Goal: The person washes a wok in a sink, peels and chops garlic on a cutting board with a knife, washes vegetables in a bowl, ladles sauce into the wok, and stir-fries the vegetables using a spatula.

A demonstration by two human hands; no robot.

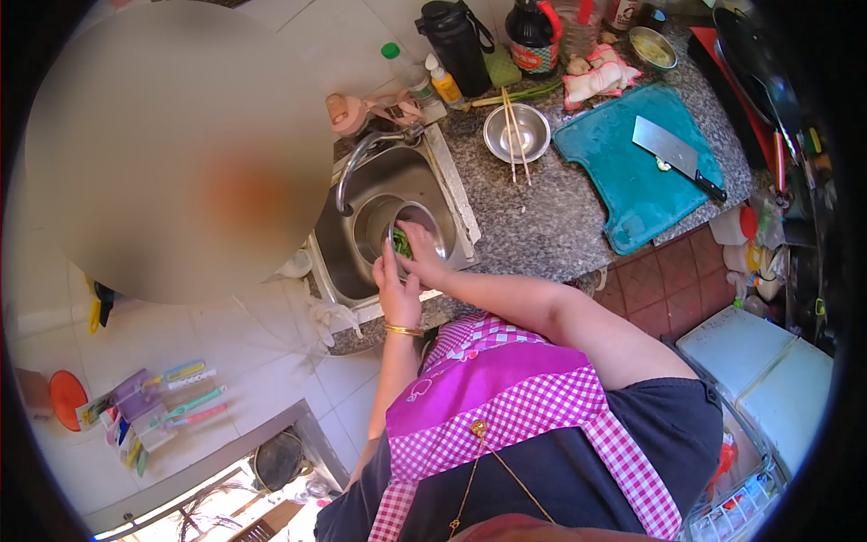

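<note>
A metal bowl (435, 228) sits inside the steel sink (417, 172), below the curved faucet (343, 185). Green vegetables (401, 242) show between my hands at the bowl's near side. My left hand (396, 287), with gold bangles at the wrist, holds the bowl's near-left rim, its fingers pointing up along the edge. Reaching in from the right, my right hand (423, 255) has its fingers curled over the greens. Its fingertips are partly hidden among the leaves and the rim.
Right of the sink, a small metal bowl (533, 126) carries chopsticks (511, 135). A cleaver (664, 144) lies on a teal cutting board (614, 194). Bottles and a black flask (454, 50) line the wall. A wok (748, 68) stands at the far right.
</note>
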